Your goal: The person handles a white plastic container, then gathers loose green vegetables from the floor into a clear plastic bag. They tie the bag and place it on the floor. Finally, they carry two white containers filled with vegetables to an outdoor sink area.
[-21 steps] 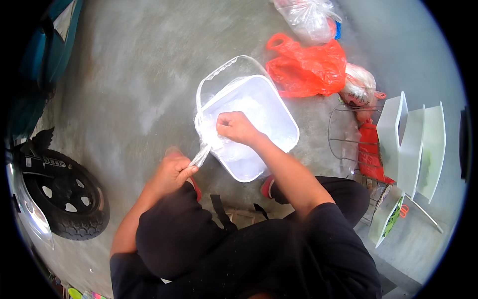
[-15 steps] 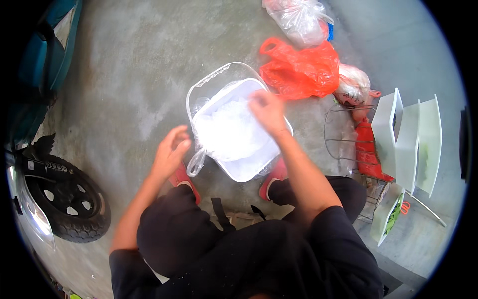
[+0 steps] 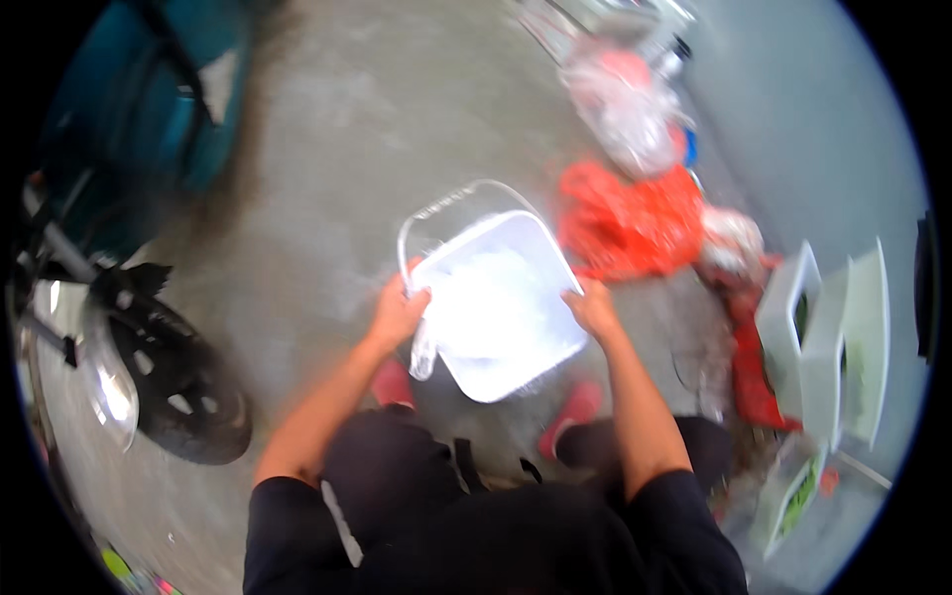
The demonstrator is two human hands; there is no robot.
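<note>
Between my feet is a white, rounded-square plastic bucket [image 3: 543, 243], its bail handle [image 3: 476, 185] tipped toward the far side. Inside lies a bright white mass [image 3: 486, 307], too washed out to tell what it is. My left hand [image 3: 399, 309] grips the bucket's left rim, thumb over the edge. On the opposite rim, my right hand [image 3: 593, 305] is closed in the same way. A crumpled strip of clear plastic [image 3: 424, 355] hangs outside the bucket below my left hand. Whether the bucket touches the floor I cannot tell.
A red plastic bag [image 3: 635, 223] lies on the floor beyond my right hand, with a clear filled bag [image 3: 630, 109] behind it. White bins [image 3: 863, 347] stand along the right wall. A vehicle wheel [image 3: 183, 392] is at the left.
Both hands have come down onto the bucket's opposite rims; before, the left was apart from it and the right was over its far right side. The view has shifted.
</note>
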